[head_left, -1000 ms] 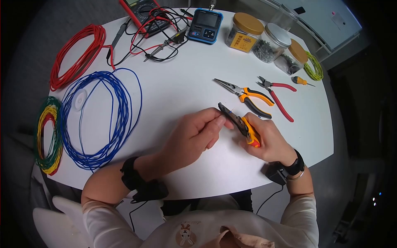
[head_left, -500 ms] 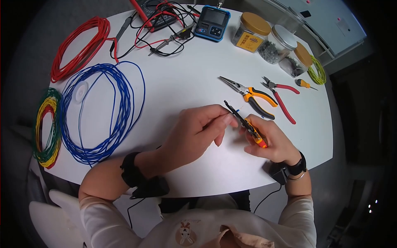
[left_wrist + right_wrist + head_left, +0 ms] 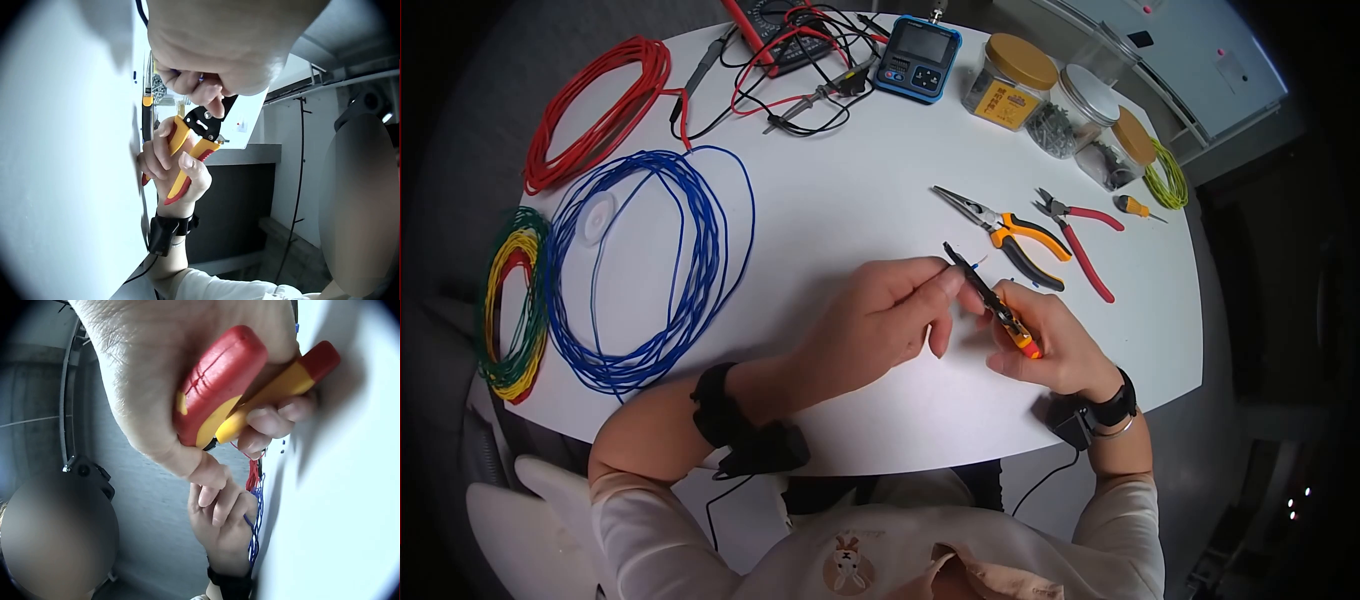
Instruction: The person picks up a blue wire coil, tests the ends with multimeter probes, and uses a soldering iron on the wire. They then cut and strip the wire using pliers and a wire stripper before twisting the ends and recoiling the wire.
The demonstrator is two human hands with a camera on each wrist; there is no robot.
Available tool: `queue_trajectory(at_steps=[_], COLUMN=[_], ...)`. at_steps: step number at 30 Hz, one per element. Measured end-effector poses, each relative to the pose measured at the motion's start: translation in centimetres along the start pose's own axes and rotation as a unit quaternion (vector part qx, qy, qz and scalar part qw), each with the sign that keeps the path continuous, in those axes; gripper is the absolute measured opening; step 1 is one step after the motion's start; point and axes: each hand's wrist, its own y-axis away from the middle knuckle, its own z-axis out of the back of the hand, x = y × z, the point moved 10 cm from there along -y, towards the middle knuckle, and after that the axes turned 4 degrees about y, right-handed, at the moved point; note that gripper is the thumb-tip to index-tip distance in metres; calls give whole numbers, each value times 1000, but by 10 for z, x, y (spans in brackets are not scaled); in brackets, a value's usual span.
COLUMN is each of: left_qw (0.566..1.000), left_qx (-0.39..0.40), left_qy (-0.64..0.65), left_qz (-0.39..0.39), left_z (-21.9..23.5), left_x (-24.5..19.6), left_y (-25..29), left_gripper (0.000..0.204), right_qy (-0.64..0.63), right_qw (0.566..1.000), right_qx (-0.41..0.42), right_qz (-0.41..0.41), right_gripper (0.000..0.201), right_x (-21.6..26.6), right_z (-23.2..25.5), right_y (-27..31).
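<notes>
In the head view my right hand (image 3: 1055, 340) grips wire strippers (image 3: 1018, 330) by their yellow and red handles, over the front right of the table. The black head of the tool points up and left, toward my left fingertips. My left hand (image 3: 890, 315) pinches with thumb and index finger right beside that head. A short blue wire (image 3: 976, 266) with a thin bare end sticks out on the far side of the tool. The left wrist view shows the strippers' handles (image 3: 194, 165) spread apart in the right hand; bent left fingers hide part of the black head.
Long-nose pliers (image 3: 1010, 235) and red-handled cutters (image 3: 1070, 235) lie beyond my right hand. A blue wire coil (image 3: 700, 290) and a red coil (image 3: 550, 150) are on the left. A multimeter (image 3: 775, 45), a blue tester (image 3: 918, 60) and jars (image 3: 1015, 85) stand at the back.
The wire strippers have turned and show a narrower edge, both hands shifting slightly right in view. The blue wire end shows more plainly past the tool. The head view has shifted slightly.
</notes>
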Motion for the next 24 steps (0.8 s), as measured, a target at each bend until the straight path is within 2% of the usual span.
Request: queue_trajectory(at_steps=[2, 6, 9, 14, 17, 20, 24], left_qw=[997, 997, 997, 994, 992, 993, 998], left_qx=[47, 71, 72, 108, 116, 111, 17], left_qy=[59, 42, 37, 12, -31, -37, -41], left_qz=[25, 10, 4, -11, 50, 30, -38], left_z=[-7, -7, -6, -10, -5, -1, 4], left_x=[6, 2, -2, -5, -5, -15, -30], left_y=[0, -1, -2, -2, 0, 2, 3], left_gripper=[34, 36, 35, 33, 32, 31, 28], right_qy=[11, -20, -1, -2, -5, 28, 25], right_qw=[1000, 1000, 998, 999, 998, 997, 994], right_qx=[4, 13, 20, 20, 1, -27, -70], right_qz=[4, 12, 51, 42, 55, 69, 76], right_gripper=[31, 32, 32, 31, 30, 29, 30], right_x=[0, 1, 5, 6, 7, 15, 21], right_z=[0, -2, 0, 0, 3, 9, 13], right_y=[0, 2, 3, 6, 3, 0, -6])
